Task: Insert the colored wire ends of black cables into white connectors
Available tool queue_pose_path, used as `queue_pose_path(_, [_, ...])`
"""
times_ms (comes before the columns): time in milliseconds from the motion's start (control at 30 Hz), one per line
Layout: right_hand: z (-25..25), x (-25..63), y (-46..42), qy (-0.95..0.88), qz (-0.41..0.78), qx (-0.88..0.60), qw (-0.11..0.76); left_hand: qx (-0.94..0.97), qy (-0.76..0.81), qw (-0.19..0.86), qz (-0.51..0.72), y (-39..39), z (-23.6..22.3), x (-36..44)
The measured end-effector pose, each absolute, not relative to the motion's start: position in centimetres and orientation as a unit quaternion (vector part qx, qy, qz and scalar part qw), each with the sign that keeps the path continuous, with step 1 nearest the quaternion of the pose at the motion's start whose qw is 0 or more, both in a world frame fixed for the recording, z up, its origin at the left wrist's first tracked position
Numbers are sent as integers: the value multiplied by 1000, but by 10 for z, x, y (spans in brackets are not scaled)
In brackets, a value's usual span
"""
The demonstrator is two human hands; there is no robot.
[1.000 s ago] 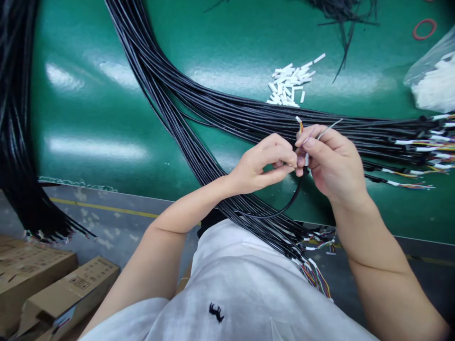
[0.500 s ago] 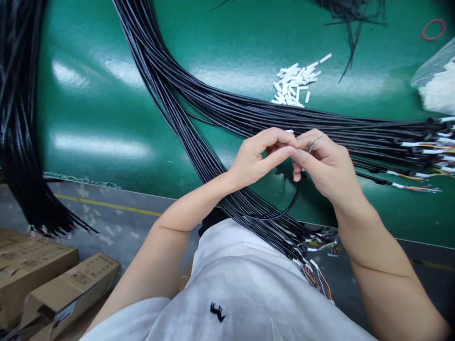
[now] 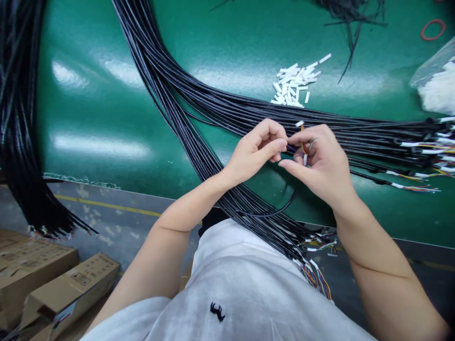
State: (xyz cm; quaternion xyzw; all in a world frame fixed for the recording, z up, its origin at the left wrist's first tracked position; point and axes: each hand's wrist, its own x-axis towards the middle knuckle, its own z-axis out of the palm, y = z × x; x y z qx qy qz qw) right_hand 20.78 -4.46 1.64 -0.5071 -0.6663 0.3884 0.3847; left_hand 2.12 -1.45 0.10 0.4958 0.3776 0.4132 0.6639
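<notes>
My left hand (image 3: 261, 147) pinches the tips of thin coloured wires, a purple one among them, just left of my right hand. Fingers of my right hand (image 3: 322, 158) curl around the same wire end, while its thumb and forefinger stand apart. Between them show orange and yellow wires (image 3: 303, 137), with a small white connector (image 3: 299, 123) at the top and a white sleeve (image 3: 305, 159) lower down. The black cable (image 3: 289, 202) of these wires curves down into the near cable bundle (image 3: 202, 154). Part of the wires is hidden by my fingers.
A second black cable bundle (image 3: 227, 104) crosses the green table (image 3: 106, 113) behind my hands. Beyond it lie loose white tubes (image 3: 293, 83), black strips (image 3: 351, 21), a red ring (image 3: 432, 30) and a clear bag (image 3: 439, 85). Cardboard boxes (image 3: 71, 289) stand on the floor at left.
My hands have moved slightly apart from fingertips touching. My right thumb has lifted away from the forefinger, and the coloured wires and white connector now show between the hands.
</notes>
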Motion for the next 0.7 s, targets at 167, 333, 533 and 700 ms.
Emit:
queue_pose_path(167, [14,203,-48,-711,292,-506,391,457,369,710,390,-13,2,21])
queue_pose_path(333, [12,205,-45,-719,249,-509,404,499,344,681,411,-14,-7,20])
queue_pose_path(533, [15,206,-42,-704,258,-515,415,605,329,569,450,-11,-15,16])
queue_pose_path(700, [15,202,-46,-718,247,-504,412,556,328,630,432,0,-6,13])
